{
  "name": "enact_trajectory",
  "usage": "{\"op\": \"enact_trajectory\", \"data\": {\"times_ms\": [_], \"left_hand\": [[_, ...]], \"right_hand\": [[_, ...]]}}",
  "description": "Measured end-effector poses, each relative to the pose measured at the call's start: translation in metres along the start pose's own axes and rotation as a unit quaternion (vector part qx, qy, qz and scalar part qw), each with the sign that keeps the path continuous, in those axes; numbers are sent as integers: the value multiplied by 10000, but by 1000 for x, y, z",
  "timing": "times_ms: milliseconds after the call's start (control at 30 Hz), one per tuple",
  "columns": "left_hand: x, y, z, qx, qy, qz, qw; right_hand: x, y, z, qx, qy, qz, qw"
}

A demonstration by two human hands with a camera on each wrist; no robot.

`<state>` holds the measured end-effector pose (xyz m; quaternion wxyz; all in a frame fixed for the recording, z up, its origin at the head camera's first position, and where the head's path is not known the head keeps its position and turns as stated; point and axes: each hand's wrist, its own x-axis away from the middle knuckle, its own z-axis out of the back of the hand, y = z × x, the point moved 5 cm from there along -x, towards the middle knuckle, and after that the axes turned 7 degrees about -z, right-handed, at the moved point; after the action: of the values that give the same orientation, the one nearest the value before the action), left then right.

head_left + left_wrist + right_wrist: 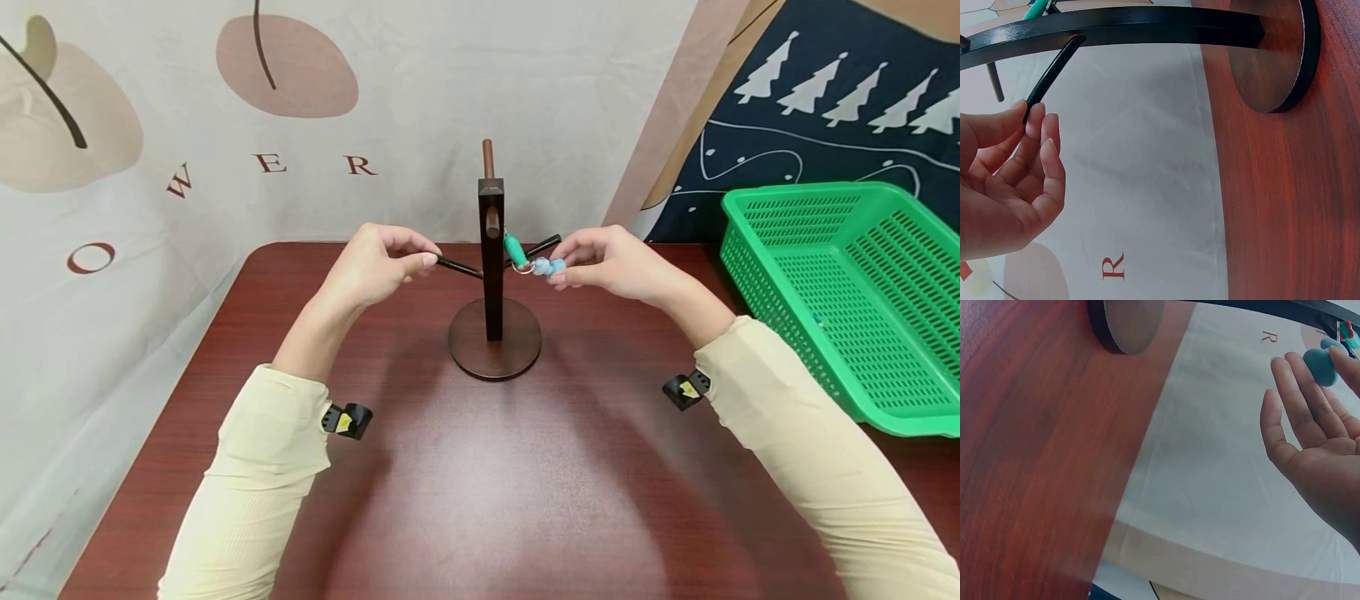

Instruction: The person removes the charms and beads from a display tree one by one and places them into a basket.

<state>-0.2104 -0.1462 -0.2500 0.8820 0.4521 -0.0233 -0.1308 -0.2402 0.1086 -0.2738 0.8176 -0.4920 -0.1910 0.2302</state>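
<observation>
Left hand [375, 267] is raised over the table [480, 483], fingers curled in, thumb and fingertips pinching the tip of the left peg [459, 267], a thin black rod slanting out of the stand's post. Left wrist view confirms it: fingertips [1035, 122] on the peg's end, the other fingers loosely bent behind, palm holding nothing else. Right hand [607, 262] is at the same height on the other side of the stand, fingers mostly long and only lightly bent, fingertips pinching a small light-blue charm [551, 267]. In the right wrist view the fingers look nearly straight, with the blue piece against the fingertips [1310, 381]; the thumb's exact grip is cut off at the frame edge. The charm hangs on a metal ring [525, 268] linked to a teal piece [514, 248], all one keychain, sitting at the right peg [542, 247] just beside the post; whether the ring is looped over that peg, can't tell. Stand [492, 267] is dark wood: upright square post, round base [495, 346] flat on the reddish-brown table around mid-table, brown dowel sticking out the top. Green plastic basket [847, 292] sits at the table's right edge, well apart from the hands. Both arms in cream sleeves.
</observation>
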Motion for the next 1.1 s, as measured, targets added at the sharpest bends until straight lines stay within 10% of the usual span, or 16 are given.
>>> {"op": "enact_trajectory", "data": {"times_ms": [1100], "left_hand": [[1, 0, 1, -5, -33, 89, 10000]], "right_hand": [[6, -7, 14, 171, 114, -45, 9998]]}}
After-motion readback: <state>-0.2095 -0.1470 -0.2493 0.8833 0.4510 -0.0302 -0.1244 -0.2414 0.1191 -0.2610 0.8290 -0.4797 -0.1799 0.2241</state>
